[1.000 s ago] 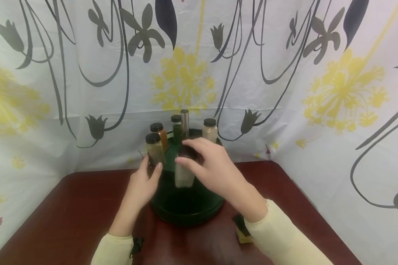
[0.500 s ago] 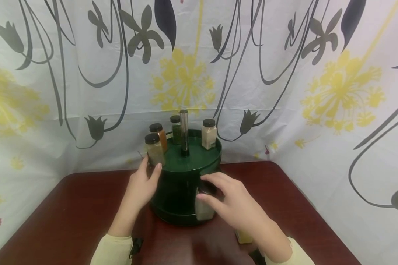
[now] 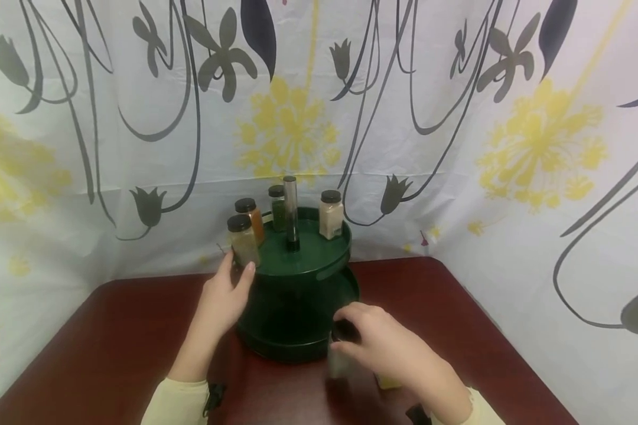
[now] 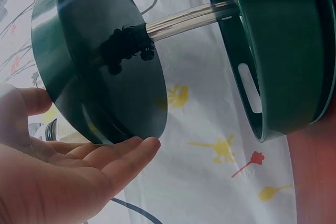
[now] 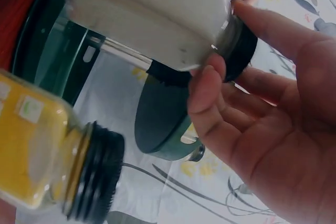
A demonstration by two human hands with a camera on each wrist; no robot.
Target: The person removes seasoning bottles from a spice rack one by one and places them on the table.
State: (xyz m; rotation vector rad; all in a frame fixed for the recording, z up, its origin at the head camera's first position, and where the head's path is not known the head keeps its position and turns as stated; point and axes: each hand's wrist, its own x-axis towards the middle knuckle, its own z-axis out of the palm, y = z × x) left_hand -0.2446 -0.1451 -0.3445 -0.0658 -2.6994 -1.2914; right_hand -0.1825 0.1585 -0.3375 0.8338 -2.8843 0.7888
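My right hand (image 3: 385, 339) grips the black lid of a glass spice jar (image 3: 338, 364) with whitish-beige contents, low over the table in front of the stand. In the right wrist view, thumb and fingers pinch this jar (image 5: 149, 17) around its lid. A green two-tier spice rack (image 3: 319, 268) stands at the middle. Against the left rim of its upper tray rests my left hand (image 3: 222, 304); its fingers are nearly straight in the left wrist view. Just above that hand stands a greyish-beige spice jar (image 3: 246, 247).
The upper tray also bears an orange jar (image 3: 257, 227), a green jar (image 3: 278, 215) and a pale jar (image 3: 330, 219) around the metal pole (image 3: 291, 212). A yellow spice jar (image 5: 29, 140) stands on the table, partly hidden by my right hand. Patterned curtain (image 3: 292, 130) surrounds the table.
My right hand has carried the whitish-beige jar from in front of the upper tray down and right, towards the table. The left hand has stayed at the tray rim.
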